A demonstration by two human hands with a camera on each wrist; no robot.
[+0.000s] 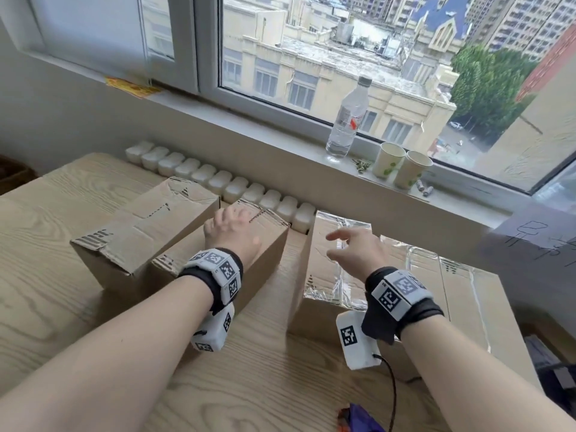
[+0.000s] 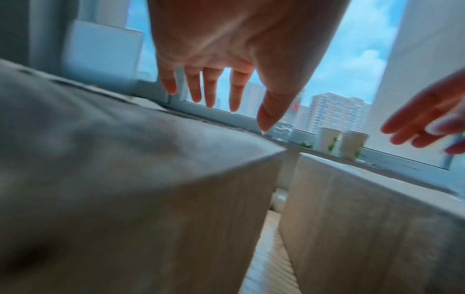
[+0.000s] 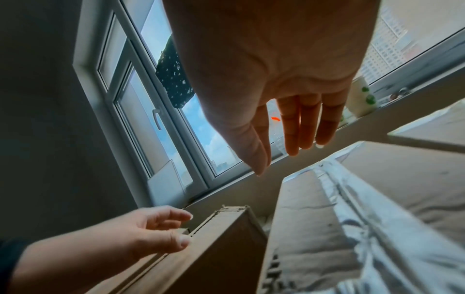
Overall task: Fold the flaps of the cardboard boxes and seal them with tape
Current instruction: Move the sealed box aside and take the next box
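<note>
Several brown cardboard boxes stand on the wooden table. My left hand hovers with spread fingers over the far end of a plain closed box; the left wrist view shows that hand open just above the box top. My right hand is open with straight fingers over a box sealed with clear tape. From the right wrist, that hand floats above the taped seam, holding nothing. A further plain box lies at the left, another taped box at the right.
A water bottle and two paper cups stand on the window sill behind the boxes. A white radiator runs along the table's far edge. A purple and orange object lies at the table's near edge.
</note>
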